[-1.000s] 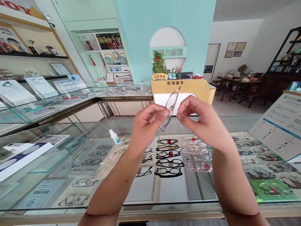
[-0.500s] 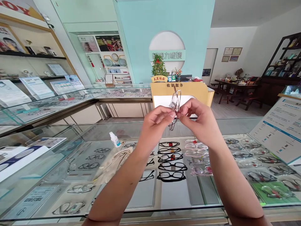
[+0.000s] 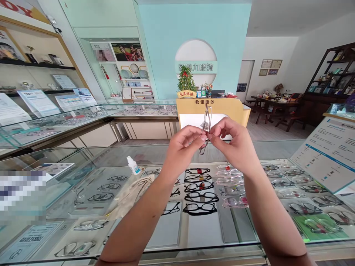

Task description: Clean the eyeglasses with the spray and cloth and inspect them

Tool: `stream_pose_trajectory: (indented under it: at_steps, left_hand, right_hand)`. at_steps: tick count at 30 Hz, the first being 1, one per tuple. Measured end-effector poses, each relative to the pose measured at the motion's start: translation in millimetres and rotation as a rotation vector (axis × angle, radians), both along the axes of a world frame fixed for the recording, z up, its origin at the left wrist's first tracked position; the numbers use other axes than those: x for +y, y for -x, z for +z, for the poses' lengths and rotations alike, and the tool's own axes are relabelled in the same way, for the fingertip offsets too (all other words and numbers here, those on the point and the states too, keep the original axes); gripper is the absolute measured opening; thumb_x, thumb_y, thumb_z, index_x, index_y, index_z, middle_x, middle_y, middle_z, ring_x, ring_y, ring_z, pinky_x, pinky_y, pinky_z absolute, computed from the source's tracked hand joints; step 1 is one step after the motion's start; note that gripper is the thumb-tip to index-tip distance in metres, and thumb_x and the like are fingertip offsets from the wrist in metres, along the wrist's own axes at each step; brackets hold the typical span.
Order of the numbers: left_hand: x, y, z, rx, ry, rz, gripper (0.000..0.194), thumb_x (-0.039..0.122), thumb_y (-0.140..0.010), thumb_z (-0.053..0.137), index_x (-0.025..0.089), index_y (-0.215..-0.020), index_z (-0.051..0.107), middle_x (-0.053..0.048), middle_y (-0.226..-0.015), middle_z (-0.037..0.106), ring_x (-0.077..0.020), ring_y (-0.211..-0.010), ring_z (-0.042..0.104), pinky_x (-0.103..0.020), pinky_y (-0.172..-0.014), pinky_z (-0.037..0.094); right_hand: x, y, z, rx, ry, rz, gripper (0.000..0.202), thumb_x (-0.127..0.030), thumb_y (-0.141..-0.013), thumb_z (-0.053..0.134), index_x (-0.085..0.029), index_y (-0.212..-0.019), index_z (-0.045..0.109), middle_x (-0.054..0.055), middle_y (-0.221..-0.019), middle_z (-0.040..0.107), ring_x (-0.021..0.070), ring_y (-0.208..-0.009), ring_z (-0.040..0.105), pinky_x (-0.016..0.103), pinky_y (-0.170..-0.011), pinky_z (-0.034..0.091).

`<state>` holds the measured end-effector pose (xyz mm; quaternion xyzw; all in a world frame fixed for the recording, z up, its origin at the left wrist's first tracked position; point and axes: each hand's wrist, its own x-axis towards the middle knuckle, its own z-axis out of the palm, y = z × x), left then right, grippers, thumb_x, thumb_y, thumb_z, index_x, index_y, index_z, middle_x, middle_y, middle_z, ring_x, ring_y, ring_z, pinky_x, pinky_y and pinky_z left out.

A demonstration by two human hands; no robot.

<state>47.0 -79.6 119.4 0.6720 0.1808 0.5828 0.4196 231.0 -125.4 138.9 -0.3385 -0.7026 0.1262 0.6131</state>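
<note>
A pair of thin-framed eyeglasses is held up above the glass display counter, turned on end with one lens high and the other below my fingers. My left hand pinches its middle from the left between thumb and forefinger. From the other side, my right hand pinches the same part, fingertips almost touching those of the left. What exactly the fingertips cover is hidden. A small white spray bottle stands on the counter beyond my left forearm, and a crumpled beige cloth lies close to that forearm.
Under the glass top lie rows of eyeglasses, including black frames and clear ones. A printed board leans at the right. Across the floor stands a yellow-and-white cashier desk with a plant.
The view has shifted slightly. Both hands keep their pinch on the eyeglasses, which have turned a little between the fingers.
</note>
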Motion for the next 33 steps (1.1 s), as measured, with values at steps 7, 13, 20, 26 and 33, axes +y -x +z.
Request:
stream_pose_trajectory:
  at_steps: [7,13,20,26,33]
  left_hand:
    - [-0.6,-0.5,0.5,0.004,-0.019,-0.001,0.028,0.049,-0.094,0.093,0.024,-0.097,0.079,-0.005,-0.105,0.082,-0.0194,-0.093,0.076,-0.033,-0.080,0.068]
    - [-0.4,2.0,0.1,0.002,-0.011,0.007,0.025,0.046,-0.096,0.092,0.025,-0.098,0.080,-0.005,-0.108,0.084,-0.0170,-0.086,0.075,-0.034,-0.082,0.067]
    - [4.4,5.8,0.0,0.003,-0.011,0.043,0.022,0.045,-0.098,0.090,0.025,-0.098,0.081,-0.007,-0.111,0.086,-0.0230,-0.108,0.080,-0.035,-0.085,0.069]
    - [7.2,10.4,3.1,0.032,0.018,0.064,0.027,0.051,-0.097,0.089,0.025,-0.100,0.083,-0.009,-0.112,0.086,-0.0245,-0.107,0.080,-0.035,-0.080,0.069]
    - [9.5,23.4,11.3,0.145,0.003,0.053,0.033,0.057,-0.095,0.091,0.024,-0.097,0.085,-0.010,-0.106,0.086,-0.0227,-0.100,0.079,-0.031,-0.074,0.066]
  right_hand:
    - [0.0,-0.5,0.0,-0.004,-0.018,-0.008,0.015,-0.019,-0.094,0.072,-0.026,-0.086,0.061,-0.003,-0.086,0.074,0.0157,-0.080,0.062,0.035,-0.076,0.049]
    - [-0.1,-1.7,0.0,-0.008,-0.019,-0.032,0.013,-0.019,-0.093,0.070,-0.027,-0.087,0.061,-0.003,-0.087,0.074,0.0165,-0.081,0.064,0.036,-0.078,0.050]
    - [1.2,-8.9,1.5,0.000,-0.075,-0.137,0.013,-0.018,-0.092,0.070,-0.027,-0.086,0.062,-0.002,-0.087,0.073,0.0173,-0.080,0.062,0.038,-0.079,0.050]
    - [4.8,-20.7,1.1,-0.015,-0.174,-0.276,0.012,-0.017,-0.097,0.065,-0.027,-0.091,0.062,-0.001,-0.091,0.073,0.0191,-0.086,0.064,0.038,-0.083,0.050]
    - [11.9,-30.7,0.7,-0.105,-0.409,-0.529,0.016,-0.014,-0.105,0.054,-0.028,-0.099,0.060,0.004,-0.100,0.073,0.0247,-0.094,0.059,0.043,-0.086,0.045]
